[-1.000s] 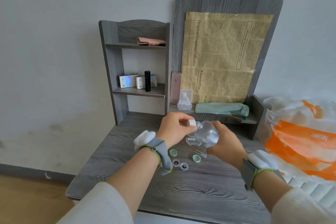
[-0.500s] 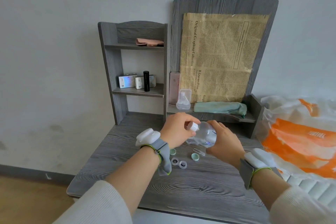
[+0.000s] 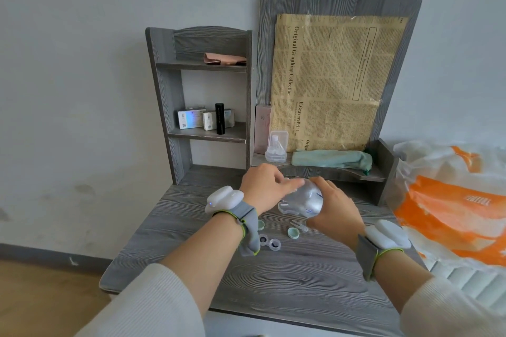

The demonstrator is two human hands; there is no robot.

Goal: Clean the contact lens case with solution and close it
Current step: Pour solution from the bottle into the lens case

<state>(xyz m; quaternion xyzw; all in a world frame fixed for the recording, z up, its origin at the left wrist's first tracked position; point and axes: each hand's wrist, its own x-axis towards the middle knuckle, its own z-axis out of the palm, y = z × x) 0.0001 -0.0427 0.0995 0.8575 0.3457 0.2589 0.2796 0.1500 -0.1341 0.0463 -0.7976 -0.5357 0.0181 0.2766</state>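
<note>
My right hand (image 3: pixel 335 212) grips a small clear solution bottle (image 3: pixel 308 198), tilted with its top toward the left, above the grey desk (image 3: pixel 273 282). The fingers of my left hand (image 3: pixel 262 187) pinch the bottle's white cap (image 3: pixel 297 183); that spot is blurred. Below the hands the open contact lens case (image 3: pixel 270 243) lies flat on the desk with both wells uncovered. One green lid (image 3: pixel 293 233) lies to its right. A second green lid (image 3: pixel 261 225) shows partly behind my left wrist strap.
A clear plastic tray (image 3: pixel 284 206) and clear tweezers (image 3: pixel 299 226) lie under the bottle. The shelf unit behind holds boxes, a black tube (image 3: pixel 220 118), a clear container (image 3: pixel 277 146) and a green cloth (image 3: pixel 331 159). An orange and white bag (image 3: pixel 451 200) sits at the right.
My left fingers have shifted on the bottle cap and are now blurred with motion. The bottle stays in my right hand at about the same place. The case and lids have not moved.
</note>
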